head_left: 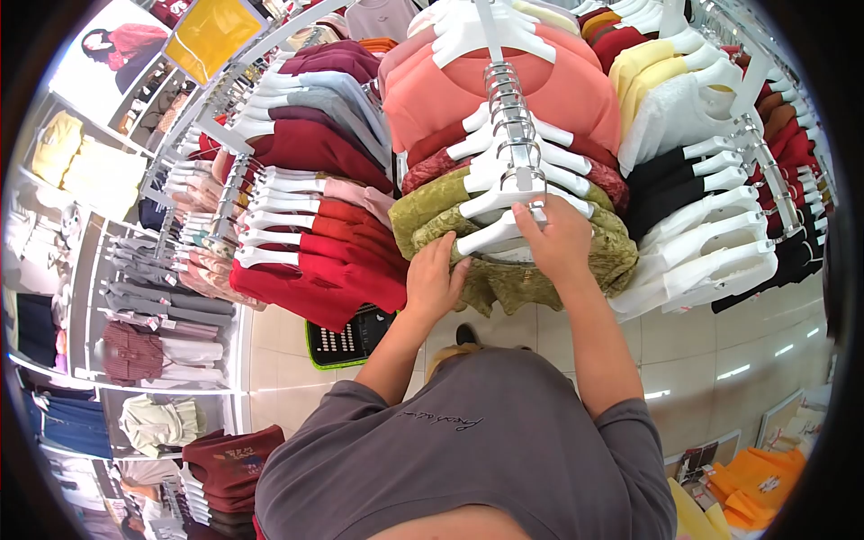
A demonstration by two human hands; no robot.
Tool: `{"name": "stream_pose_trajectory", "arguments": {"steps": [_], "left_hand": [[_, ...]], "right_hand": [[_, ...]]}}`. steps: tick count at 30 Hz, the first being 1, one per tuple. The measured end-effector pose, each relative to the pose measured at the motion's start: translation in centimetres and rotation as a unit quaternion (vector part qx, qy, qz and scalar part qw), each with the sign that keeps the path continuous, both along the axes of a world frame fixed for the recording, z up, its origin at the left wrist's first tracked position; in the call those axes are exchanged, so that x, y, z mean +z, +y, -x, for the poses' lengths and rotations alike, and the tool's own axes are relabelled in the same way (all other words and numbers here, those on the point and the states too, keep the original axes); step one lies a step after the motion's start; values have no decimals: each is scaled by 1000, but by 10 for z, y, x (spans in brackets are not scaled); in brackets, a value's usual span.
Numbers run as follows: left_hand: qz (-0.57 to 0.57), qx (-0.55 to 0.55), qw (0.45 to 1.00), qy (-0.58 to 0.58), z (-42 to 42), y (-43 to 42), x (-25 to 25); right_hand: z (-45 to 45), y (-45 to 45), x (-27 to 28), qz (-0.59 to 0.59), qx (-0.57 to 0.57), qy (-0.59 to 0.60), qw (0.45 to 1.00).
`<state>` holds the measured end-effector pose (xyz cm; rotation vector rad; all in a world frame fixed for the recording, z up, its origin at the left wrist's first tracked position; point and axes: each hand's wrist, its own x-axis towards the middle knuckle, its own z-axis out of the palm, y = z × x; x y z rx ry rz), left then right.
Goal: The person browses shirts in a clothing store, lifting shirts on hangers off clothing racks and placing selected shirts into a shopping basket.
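Left hand (436, 281): thumb opposed, closed on the shoulder of the front green top (493, 277).
Right hand (560, 238): clamped on the middle of its white hanger (493, 236).
Green top: at the near end of the rail (506, 94), another green garment (432, 195) just behind.
Coral top (580, 99): farther back, same rail.
Basket (313, 346): on the floor (277, 396), left.

Clothes shop, i.e. retail: metal rails (515, 126) full of tops (540, 281) on white hangers (491, 237), wall shelves (162, 389) w/ more garments (162, 423), fashion-type poster (121, 49), blk basket (311, 349) w/ green rim on tiled flr (279, 396).
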<state>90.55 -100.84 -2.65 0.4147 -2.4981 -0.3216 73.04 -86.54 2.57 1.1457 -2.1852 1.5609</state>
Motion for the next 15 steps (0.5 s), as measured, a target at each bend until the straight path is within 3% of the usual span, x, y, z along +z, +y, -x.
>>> {"name": "stream_pose_trajectory", "arguments": {"steps": [15], "left_hand": [[-20,12,999,-22,0,6,9]], "right_hand": [[-1,2,5,-6,5,-5,1000]]}}
